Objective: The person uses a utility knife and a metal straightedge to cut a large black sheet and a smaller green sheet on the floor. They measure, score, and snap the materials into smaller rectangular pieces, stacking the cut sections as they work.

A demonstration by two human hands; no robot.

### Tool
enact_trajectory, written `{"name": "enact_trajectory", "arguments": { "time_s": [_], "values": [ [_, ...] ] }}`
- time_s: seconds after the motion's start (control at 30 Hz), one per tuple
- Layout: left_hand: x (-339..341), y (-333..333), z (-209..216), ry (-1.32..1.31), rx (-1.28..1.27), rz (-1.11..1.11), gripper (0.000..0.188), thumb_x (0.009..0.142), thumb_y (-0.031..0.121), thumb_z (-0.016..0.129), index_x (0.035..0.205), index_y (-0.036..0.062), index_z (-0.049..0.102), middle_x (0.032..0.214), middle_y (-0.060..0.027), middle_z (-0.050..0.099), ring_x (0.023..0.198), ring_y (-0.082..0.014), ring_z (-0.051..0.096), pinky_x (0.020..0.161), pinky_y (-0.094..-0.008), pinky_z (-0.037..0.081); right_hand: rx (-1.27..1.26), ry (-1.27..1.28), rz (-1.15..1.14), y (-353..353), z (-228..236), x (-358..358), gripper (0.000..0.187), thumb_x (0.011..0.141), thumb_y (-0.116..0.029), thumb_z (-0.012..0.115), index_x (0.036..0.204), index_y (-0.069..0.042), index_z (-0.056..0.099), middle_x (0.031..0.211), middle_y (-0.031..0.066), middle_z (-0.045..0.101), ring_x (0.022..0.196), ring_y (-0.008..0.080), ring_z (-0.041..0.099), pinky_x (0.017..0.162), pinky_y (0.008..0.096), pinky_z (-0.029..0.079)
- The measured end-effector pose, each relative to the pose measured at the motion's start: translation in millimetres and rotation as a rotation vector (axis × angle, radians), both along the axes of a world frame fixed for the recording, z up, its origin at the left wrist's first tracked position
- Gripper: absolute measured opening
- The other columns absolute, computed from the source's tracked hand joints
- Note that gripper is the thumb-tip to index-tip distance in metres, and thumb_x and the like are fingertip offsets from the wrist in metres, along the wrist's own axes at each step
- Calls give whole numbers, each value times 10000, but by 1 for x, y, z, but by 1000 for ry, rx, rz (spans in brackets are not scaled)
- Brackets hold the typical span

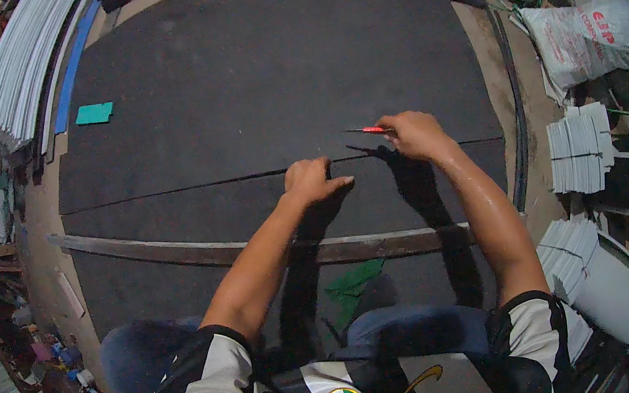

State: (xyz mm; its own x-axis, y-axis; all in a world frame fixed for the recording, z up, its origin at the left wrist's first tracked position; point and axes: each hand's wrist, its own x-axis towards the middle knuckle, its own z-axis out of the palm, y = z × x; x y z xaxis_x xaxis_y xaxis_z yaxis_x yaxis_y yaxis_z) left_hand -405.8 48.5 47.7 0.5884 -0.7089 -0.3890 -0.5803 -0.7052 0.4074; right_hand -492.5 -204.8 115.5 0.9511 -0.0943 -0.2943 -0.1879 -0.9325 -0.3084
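Note:
A large dark grey sheet [272, 66] lies spread before me, with a dark seam [192, 186] running across it from left to right. At the middle of this seam is my left hand [311, 180], fingers curled down over the sheet's edge and thumb sticking out to the right. The fingertips are partly hidden. To its right, my right hand [412, 134] is closed round the red handle of a thin-bladed knife [372, 130]. The blade points left, just above the seam, and its shadow falls on the sheet; I cannot tell whether it touches.
A long straight bar [170, 253] crosses the sheet under my forearms. A green scrap [353, 287] lies near my knees, a teal piece [94, 113] at far left. White strips [27, 68] are stacked at left; white sacks [590, 37] and tied bundles [580, 149] stand at right.

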Motion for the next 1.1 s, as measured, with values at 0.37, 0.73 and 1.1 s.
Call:
{"name": "enact_trajectory", "arguments": {
  "time_s": [0.37, 0.73, 1.1],
  "values": [
    [-13, 5, 7, -72, -132, 31, 747, 765, 698, 750, 1174, 75, 721, 994, -184, 750, 960, -400, 713, 837, -495, 554, -150, -162, 42, -3, 3, -83, 308, 905, -186, 668, 1207, -201, 724, 943, 95, 704, 893, 341, 691, 721, 479, 559],
    [-21, 8, 6, -139, -181, 43, 647, 750, 587, 807, 1168, 101, 721, 995, -165, 752, 964, -361, 713, 860, -476, 548, -283, -150, 62, 9, -1, -80, 314, 908, -181, 652, 1214, -204, 721, 904, 96, 685, 875, 318, 692, 718, 461, 566],
    [-23, 11, 6, -155, -181, 35, 705, 749, 597, 811, 1250, 115, 699, 1031, -174, 752, 984, -375, 708, 876, -487, 550, -262, -106, 70, 21, 4, -69, 331, 888, -164, 622, 1199, -201, 728, 919, 112, 702, 864, 341, 702, 715, 474, 566]
  ]
}}
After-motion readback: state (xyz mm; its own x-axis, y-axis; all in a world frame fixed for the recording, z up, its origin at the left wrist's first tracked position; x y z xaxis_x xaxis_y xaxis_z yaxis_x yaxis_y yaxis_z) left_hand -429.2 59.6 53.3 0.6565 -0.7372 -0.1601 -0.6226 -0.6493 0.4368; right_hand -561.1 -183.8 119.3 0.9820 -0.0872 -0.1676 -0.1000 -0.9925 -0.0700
